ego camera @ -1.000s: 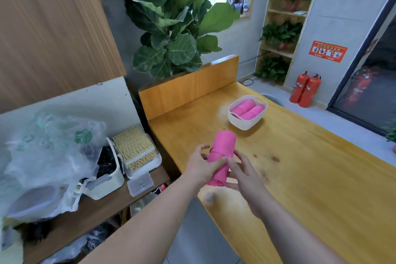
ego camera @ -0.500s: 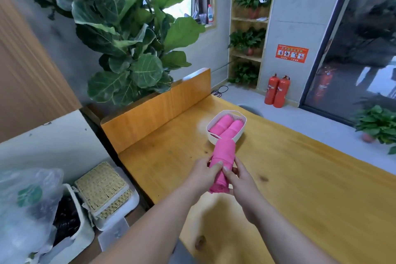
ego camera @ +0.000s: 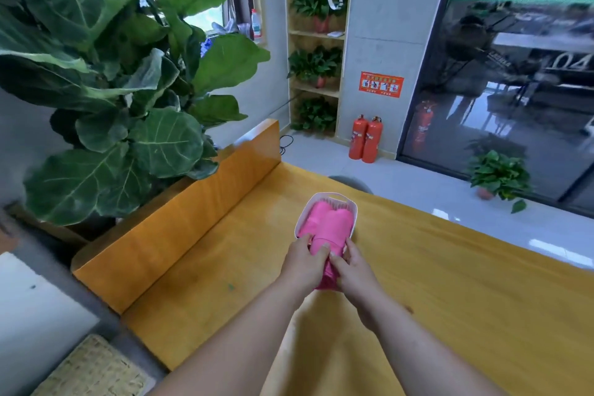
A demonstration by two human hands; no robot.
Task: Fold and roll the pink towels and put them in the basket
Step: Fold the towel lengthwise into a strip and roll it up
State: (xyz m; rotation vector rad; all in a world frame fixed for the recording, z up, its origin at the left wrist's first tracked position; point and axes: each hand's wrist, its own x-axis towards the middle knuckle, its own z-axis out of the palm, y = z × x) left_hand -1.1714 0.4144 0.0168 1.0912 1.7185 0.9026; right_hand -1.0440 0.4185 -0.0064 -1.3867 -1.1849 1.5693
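Glossy yellow wooden table (ego camera: 466, 299) lies beneath the grip, with its raised backboard (ego camera: 193, 219) to the left. Large broad-leaved green plant (ego camera: 112, 90) stands far left. Beyond the grip: wooden shelf unit (ego camera: 316, 34), two red fire extinguishers (ego camera: 366, 140), dark glass door (ego camera: 514, 90), pale tiled floor (ego camera: 418, 190).

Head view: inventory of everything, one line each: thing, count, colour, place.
basket: 1, white, mid-table
rolled towel: 1, pink, between both hands, at basket's near end
basket towels: count unclear, pink, in the basket
table: 1, yellow wood, foreground
leafy plant: 1, green, left
fire extinguishers: 2, red, floor by far wall
wall sign: 1, red, above extinguishers
left hand: 1, grip on rolled towel
right hand: 1, grip on rolled towel
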